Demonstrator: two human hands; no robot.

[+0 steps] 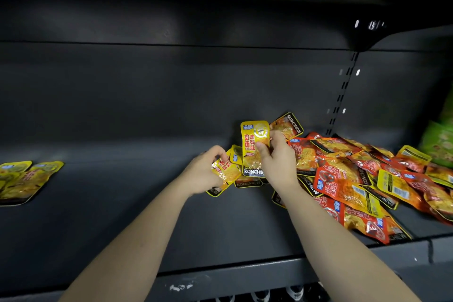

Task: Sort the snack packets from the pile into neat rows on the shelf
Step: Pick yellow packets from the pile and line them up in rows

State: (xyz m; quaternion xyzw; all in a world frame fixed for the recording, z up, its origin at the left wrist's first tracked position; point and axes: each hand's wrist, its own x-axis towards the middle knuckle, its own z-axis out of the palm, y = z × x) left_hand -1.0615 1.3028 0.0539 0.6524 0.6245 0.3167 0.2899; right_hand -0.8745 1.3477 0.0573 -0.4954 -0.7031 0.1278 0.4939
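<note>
"Hands?"
"My right hand point(278, 164) pinches an upright yellow packet point(252, 152). My left hand point(204, 172), just at its eight o'clock, curls round a yellow bundle point(224, 171)."
"And the pile?"
"The pile point(355, 174) lies at three o'clock on the shelf point(122, 203), beside my right hand. The laid yellow packets point(22, 179) sit well off at nine."

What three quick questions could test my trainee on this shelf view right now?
1. True or false: the right hand holds a yellow packet upright.
2. Where on the shelf lies the mixed pile? A far left; B right; C hanging above.
3. Fill in: the flat packets at the far left are ___ in colour.
Key: 1 true; 2 B; 3 yellow.
</note>
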